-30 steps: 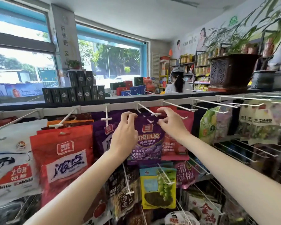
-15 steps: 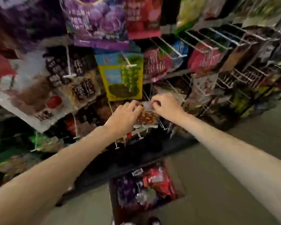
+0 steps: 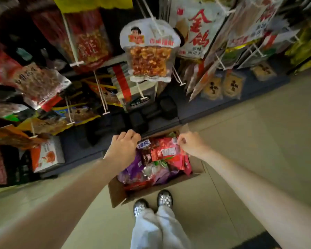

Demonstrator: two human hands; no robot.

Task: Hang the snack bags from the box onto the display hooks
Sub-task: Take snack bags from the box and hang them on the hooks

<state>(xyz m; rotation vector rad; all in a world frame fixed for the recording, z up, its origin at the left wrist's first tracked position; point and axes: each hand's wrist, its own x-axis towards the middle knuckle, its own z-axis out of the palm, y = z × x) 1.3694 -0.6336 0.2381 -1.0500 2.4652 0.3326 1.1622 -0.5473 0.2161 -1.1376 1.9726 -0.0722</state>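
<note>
Hanging packets crowd the display hooks (image 3: 75, 64) on the left and along the top. Below them, the left hand (image 3: 123, 147) reaches down over the cardboard box (image 3: 117, 193) on the floor, fingers curled over the near packets; whether it grips one I cannot tell. Snack bags (image 3: 156, 164) fill the box. The right hand (image 3: 191, 143) pinches the edge of a red bag (image 3: 166, 149) lying on top.

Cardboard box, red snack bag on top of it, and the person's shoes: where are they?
Box (image 3: 118, 194): head view, bare cardboard side wall.
Red bag (image 3: 164, 150): head view, middle of its face.
Shoes (image 3: 164, 197): head view, top of the right shoe.
</note>
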